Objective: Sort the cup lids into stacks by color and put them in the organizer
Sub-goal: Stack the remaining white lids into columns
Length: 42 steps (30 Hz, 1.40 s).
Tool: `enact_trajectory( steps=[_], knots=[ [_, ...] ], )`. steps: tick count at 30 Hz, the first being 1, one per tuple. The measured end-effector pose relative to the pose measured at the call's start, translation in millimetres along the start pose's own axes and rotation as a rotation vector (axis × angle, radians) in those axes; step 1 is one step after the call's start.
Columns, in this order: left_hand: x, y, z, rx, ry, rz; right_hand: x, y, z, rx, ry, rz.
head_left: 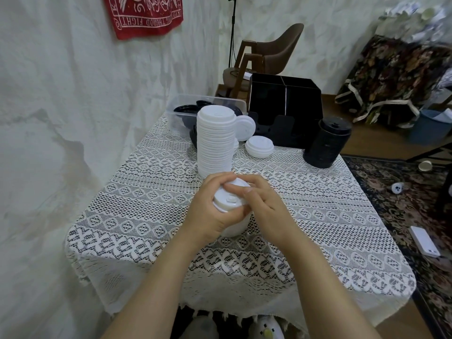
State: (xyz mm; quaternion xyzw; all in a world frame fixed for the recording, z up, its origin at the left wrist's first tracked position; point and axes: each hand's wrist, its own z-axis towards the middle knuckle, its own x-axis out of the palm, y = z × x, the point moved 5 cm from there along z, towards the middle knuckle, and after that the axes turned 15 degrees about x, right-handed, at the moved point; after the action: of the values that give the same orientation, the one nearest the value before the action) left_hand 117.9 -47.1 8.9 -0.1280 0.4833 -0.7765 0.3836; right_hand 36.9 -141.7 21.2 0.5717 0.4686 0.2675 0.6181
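White cup lids (231, 199) sit in a short stack held just above the lace tablecloth (146, 192), near the middle of the table. The left hand (208, 211) wraps round the stack's side with curled fingers and thumb, and the right hand (264, 209) closes over the top lid from the other side, fingertips hooked on its far rim (the lower part of the stack shows as a white column under the hands).

Just behind the hands stands a tall white stack (215, 143), upright on the cloth. To its right a single white lid (245, 128) leans on edge, and beside that lies a low white pile (259, 146). A black stack (326, 143) stands well apart from these, near the table's right edge, tilted slightly.

At the back of the table is the black organizer (286, 99), with a divider running down its middle; whether anything is inside cannot be told. Left of it, a clear plastic bin (181, 113) holds several black lids (186, 109).

Beyond the table are a brown chair (274, 52) and a red cloth (144, 13) hung on the wall. A white phone (424, 241) lies on the patterned rug (391, 192) to the right.
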Motion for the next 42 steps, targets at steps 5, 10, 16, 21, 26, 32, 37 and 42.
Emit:
enact_trajectory(
  steps=[5,10,16,21,26,32,37,42],
  knots=[
    [0.8,-3.1,0.0,0.010,-0.003,-0.016,1.0,1.7,-2.2,0.006,-0.008,0.016],
    [-0.9,0.1,0.6,-0.023,0.039,0.028,-22.8,1.8,10.2,0.040,-0.184,0.230],
    [-0.7,1.8,1.4,-0.030,0.053,0.029,-56.4,-26.5,77.3,0.127,-0.427,-0.111],
    [-0.6,4.0,2.8,-0.031,0.057,0.018,-77.9,-53.0,135.1,0.231,-0.416,-0.413],
    [0.5,5.6,3.3,-0.022,0.064,0.029,-83.6,-53.3,166.9,0.272,-0.469,-0.547],
    [-0.7,6.6,2.3,-0.021,0.080,0.042,-79.0,-47.7,182.7,0.250,-0.523,-0.523],
    [-1.7,4.6,3.0,-0.013,0.085,0.062,-84.0,-45.6,154.6,0.236,-0.612,-0.431],
    [-1.9,3.9,1.5,-0.014,0.073,0.055,-76.7,-45.5,95.5,0.170,-0.592,-0.480]
  ],
)
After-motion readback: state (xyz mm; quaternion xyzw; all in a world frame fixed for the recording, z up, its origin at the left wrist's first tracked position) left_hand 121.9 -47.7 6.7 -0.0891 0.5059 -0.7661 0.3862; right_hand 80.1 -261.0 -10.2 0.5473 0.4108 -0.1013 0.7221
